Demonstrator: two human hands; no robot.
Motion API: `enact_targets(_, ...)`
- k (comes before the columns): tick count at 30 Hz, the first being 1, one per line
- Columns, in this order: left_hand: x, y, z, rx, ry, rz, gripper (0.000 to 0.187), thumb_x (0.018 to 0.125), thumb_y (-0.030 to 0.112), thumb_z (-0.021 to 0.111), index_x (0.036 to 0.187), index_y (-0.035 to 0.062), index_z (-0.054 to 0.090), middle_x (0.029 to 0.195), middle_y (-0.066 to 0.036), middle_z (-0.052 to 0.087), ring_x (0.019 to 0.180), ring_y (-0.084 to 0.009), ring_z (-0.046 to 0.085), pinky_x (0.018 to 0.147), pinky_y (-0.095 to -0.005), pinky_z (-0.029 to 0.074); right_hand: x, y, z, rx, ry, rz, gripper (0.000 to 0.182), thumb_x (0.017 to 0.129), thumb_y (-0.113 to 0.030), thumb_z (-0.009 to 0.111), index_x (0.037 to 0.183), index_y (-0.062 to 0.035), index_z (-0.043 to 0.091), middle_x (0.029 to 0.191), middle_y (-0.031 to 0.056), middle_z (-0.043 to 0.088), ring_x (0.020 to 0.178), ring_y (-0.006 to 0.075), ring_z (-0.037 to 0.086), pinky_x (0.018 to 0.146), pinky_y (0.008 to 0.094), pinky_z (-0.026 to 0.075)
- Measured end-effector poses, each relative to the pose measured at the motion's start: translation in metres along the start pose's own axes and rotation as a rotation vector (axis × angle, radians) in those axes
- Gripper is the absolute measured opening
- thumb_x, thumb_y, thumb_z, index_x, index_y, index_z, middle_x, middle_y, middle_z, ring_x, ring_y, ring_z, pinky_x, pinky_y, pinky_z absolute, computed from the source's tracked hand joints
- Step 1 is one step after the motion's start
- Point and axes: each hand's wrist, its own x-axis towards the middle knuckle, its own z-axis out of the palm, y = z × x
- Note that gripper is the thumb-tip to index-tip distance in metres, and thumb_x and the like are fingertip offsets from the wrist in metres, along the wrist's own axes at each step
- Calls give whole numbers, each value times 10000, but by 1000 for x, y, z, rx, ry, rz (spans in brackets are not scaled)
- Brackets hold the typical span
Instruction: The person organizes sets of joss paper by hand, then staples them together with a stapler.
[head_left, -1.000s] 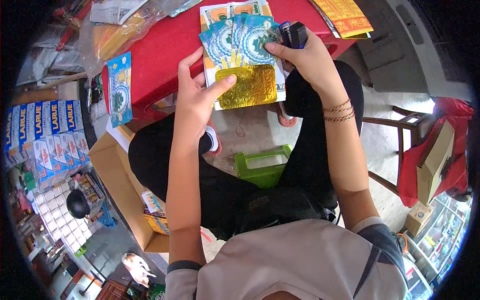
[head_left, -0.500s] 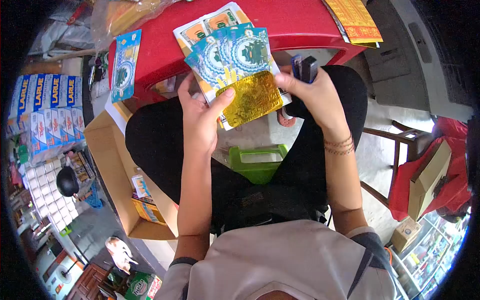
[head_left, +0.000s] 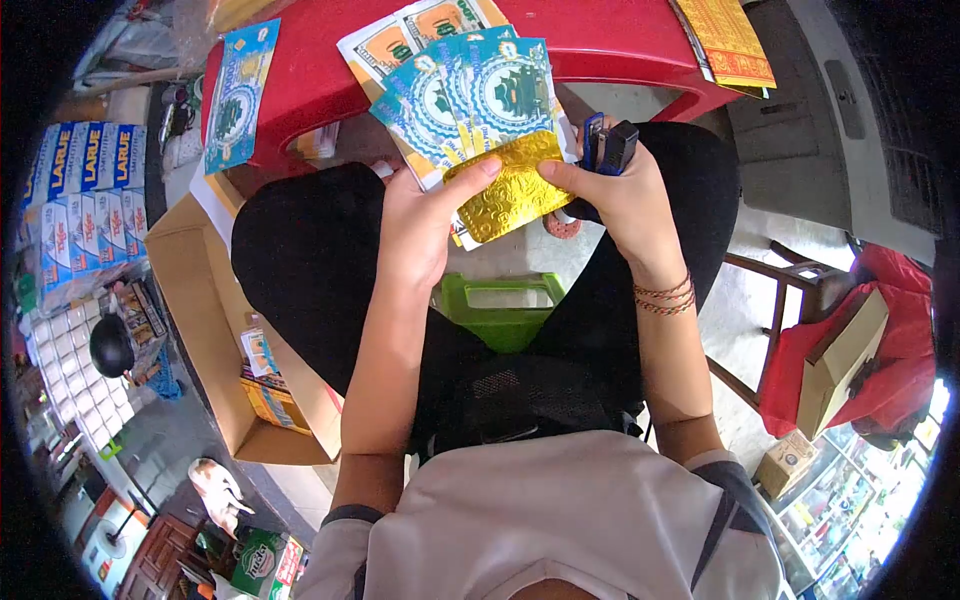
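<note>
My left hand (head_left: 430, 215) is closed on the lower left of a fanned stack of blue printed papers (head_left: 505, 92), its thumb on a shiny gold sheet (head_left: 510, 190) that lies over their lower end. From the right, my right hand (head_left: 625, 195) presses its thumb on the gold sheet's upper right edge. A dark blue and black stapler (head_left: 610, 146) is also held in that hand, against the fingers. Under the fan, orange and white banknote-like papers (head_left: 410, 38) stick out at the top.
A red table (head_left: 610, 30) carries a blue paper (head_left: 240, 95) and yellow-red papers (head_left: 728, 42). An open cardboard box (head_left: 190, 300) with papers stands at left. Between my legs is a green stool (head_left: 505, 320). A wooden chair (head_left: 775, 330) is at right.
My right thumb has moved left onto the gold sheet. The gold sheet sits slightly lower on the fan and looks bent. The surroundings have shifted a little left in view.
</note>
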Motion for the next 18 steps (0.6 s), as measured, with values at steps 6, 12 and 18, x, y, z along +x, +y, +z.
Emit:
enact_targets(6, 2, 0, 1, -5, 24, 93, 381, 800, -18, 683, 1161, -23, 560, 1129, -91, 627, 1007, -147, 603, 893, -291, 460, -34, 4, -4, 271, -7, 9, 343, 812, -78, 663, 1083, -10, 464, 892, 64, 570, 658, 120, 562, 622, 259, 486)
enact_targets(12, 1, 4, 4, -34, 38, 110, 372, 795, -13, 690, 1147, -15, 568, 1113, -83, 633, 993, -137, 606, 882, -284, 462, -85, 17, -12, 256, -316, 275, 384, 923, -115, 569, 1253, -9, 403, 1077, 68, 533, 879, 126, 560, 803, 276, 480)
enact_targets(18, 0, 2, 3, -26, 34, 106, 380, 793, 5, 694, 1151, -11, 570, 1112, -76, 633, 984, -132, 607, 871, -281, 459, -88, 14, 14, 393, -363, 254, 475, 910, -70, 580, 1341, -6, 392, 1104, 74, 584, 925, 139, 593, 850, 284, 471)
